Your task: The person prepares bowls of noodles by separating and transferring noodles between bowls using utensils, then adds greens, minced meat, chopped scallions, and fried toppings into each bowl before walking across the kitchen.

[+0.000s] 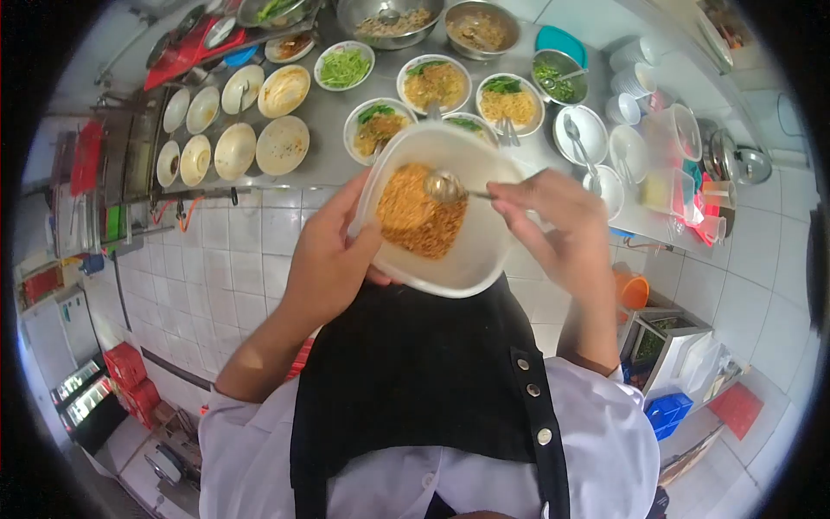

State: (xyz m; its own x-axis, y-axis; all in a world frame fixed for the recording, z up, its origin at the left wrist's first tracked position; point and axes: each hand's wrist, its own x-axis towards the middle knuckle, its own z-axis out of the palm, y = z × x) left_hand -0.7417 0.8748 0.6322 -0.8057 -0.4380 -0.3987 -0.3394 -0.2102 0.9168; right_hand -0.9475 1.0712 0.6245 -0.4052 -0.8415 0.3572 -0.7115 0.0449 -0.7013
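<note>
My left hand (333, 251) grips the side of a white plastic container (488, 233), thumb over the rim, and holds it tilted in front of my apron. Inside lies a heap of orange-brown crumbly topping (419, 216). My right hand (553, 216) is closed on the handle of a metal spoon (444, 185), whose bowl rests at the top of the heap. Just beyond the container stand bowls of noodles with greens: one bowl (376, 130) at left, one (434, 85) behind, one (508, 105) at right, and another (471, 126) partly hidden by the container.
Several seasoning bowls (283, 145) line the counter's left side. At the back are a bowl of shredded greens (344, 66) and metal bowls (482, 30). White bowls (581, 134), stacked bowls (635, 80) and clear plastic containers (670, 138) stand at right.
</note>
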